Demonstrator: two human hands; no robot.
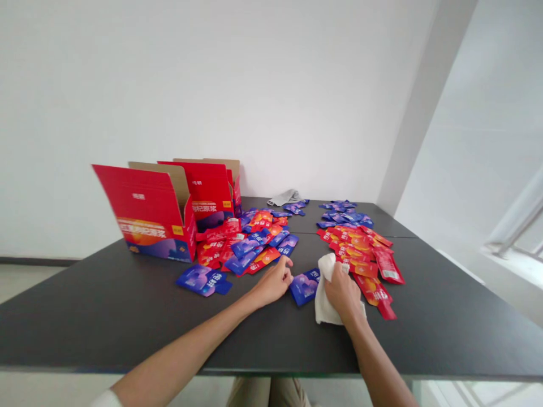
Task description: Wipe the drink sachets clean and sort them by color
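Both arms extended forward, grips apart.
Left forearm (pixel 199 339) enters diagonally from lower left; left grip (pixel 276 280) has fingers curled inward. Right forearm (pixel 375 356) rises from lower right; right grip (pixel 343 288) is clenched, back of it uppermost. Trousered legs (pixel 267 392) show below.

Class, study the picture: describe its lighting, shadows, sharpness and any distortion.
Head view: brightest toward the right, where the pale frame looks soft and washed out; head view: shadows on the dark table are hard to make out; head view: far blue pouches blur together, their print unreadable; head view: the red box at left looks stretched, suggesting a wide lens.
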